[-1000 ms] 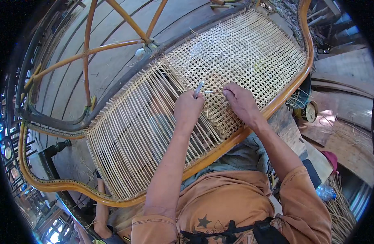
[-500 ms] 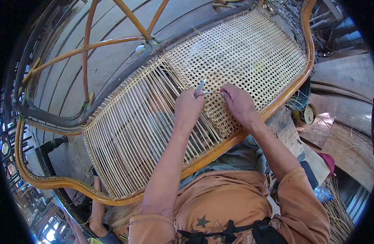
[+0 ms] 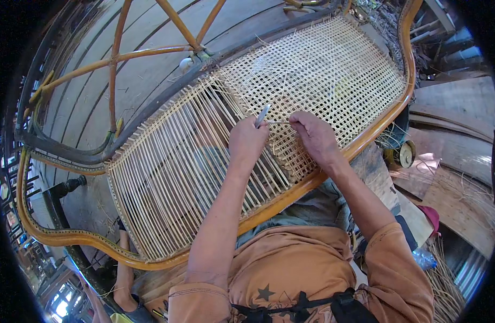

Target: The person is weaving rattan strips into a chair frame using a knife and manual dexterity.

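Left hand (image 3: pixel 248 141) pinches a thin metal tool (image 3: pixel 262 115) upright; right hand (image 3: pixel 314 135) fingers clamp a cane strand (image 3: pixel 280 123) between them, mid woven seat (image 3: pixel 333 70).

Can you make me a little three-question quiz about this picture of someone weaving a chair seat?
1. True or false: the left hand holds a thin metal tool above the cane seat.
2. Which part of the seat is already a finished mesh?
A. the part on the person's right
B. the part on the person's left
C. none of it
3. Fill in: the right hand pinches a thin ____ strand at the edge of the finished mesh.

Key: 1 true; 2 A; 3 cane.
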`<state>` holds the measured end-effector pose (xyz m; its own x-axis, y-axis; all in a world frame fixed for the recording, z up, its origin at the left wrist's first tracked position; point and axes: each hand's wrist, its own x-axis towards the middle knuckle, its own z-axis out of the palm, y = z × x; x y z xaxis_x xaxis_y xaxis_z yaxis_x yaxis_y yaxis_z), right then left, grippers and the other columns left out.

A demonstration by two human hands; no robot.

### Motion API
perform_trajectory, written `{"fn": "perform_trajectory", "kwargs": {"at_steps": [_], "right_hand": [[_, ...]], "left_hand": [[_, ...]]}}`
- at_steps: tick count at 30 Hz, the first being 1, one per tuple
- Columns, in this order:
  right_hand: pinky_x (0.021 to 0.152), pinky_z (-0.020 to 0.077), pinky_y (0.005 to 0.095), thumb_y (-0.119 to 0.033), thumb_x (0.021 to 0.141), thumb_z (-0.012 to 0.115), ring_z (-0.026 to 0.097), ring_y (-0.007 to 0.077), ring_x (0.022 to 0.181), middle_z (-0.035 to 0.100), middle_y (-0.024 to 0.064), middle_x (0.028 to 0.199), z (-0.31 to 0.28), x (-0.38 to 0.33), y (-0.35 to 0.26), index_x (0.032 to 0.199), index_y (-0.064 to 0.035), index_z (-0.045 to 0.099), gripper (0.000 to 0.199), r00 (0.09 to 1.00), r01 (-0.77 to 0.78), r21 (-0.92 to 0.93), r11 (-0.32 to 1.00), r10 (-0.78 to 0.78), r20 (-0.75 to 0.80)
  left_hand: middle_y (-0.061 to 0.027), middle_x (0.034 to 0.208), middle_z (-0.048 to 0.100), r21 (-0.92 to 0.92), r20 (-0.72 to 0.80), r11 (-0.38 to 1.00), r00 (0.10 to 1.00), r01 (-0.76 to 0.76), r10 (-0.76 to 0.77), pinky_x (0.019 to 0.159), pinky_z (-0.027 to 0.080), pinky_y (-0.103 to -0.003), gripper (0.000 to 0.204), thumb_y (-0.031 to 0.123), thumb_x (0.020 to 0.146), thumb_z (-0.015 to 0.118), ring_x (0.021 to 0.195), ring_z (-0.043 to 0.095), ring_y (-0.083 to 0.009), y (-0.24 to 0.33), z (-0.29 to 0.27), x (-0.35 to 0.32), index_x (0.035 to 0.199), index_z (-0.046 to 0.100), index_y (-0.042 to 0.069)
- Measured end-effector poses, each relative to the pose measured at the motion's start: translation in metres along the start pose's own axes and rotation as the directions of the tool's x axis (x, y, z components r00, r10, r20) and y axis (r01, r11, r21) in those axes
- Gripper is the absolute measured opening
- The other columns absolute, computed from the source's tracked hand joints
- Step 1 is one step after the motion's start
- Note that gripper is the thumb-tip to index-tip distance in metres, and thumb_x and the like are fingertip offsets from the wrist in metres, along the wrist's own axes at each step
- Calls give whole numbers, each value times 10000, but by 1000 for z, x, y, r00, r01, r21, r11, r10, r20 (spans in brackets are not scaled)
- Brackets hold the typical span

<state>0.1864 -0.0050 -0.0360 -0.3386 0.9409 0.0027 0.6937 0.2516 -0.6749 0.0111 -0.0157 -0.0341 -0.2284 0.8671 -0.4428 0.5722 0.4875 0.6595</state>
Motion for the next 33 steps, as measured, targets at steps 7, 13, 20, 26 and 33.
{"fn": "perform_trajectory", "kwargs": {"at_steps": [7, 13, 20, 26, 33], "right_hand": [[667, 467, 265, -68, 864, 587, 575, 143, 724, 595, 45, 802, -39, -23, 11, 981, -50, 607, 120, 978, -69, 140, 988, 94, -184], [620, 428, 207, -65, 876, 587, 503, 63, 683, 577, -13, 787, -123, -120, 56, 956, -28, 611, 92, 693, -281, 555, 783, 565, -448], [600, 408, 200, -108, 887, 581, 472, 50, 649, 547, -25, 741, -86, -171, 132, 951, -14, 607, 117, 589, -434, 475, 765, 640, -493], [840, 456, 289, -119, 908, 528, 584, 203, 936, 616, 89, 1002, -77, -179, 181, 1124, 10, 558, 253, 737, -480, -244, 843, 236, -634], [797, 474, 263, 21, 844, 589, 583, 137, 905, 611, 59, 957, -66, -51, 6, 986, -36, 606, 154, 953, -93, 184, 979, 141, -270]], "left_hand": [[-150, 670, 620, -7, -6, 999, 999, -44, 44, 625, 459, -378, 259, 267, 790, 579, 628, 609, -259, -8, 7, 2, 880, 666, 40], [-168, 716, 634, 25, 65, 999, 997, -29, 28, 642, 457, -397, 270, 267, 772, 556, 685, 623, -295, -13, 7, 7, 838, 661, 27], [-10, 559, 541, -122, 66, 987, 993, 104, -97, 515, 374, -290, 210, 207, 766, 639, 506, 468, -97, -2, -12, -4, 751, 649, -2], [14, 671, 536, -34, 159, 997, 985, 71, -65, 572, 377, -255, 176, 170, 798, 646, 598, 470, -76, -30, -59, -40, 842, 642, 0], [53, 668, 493, -325, 145, 906, 961, 272, -236, 506, 317, -213, 196, 190, 849, 627, 556, 383, -33, -46, -68, -93, 924, 620, 10]]}}
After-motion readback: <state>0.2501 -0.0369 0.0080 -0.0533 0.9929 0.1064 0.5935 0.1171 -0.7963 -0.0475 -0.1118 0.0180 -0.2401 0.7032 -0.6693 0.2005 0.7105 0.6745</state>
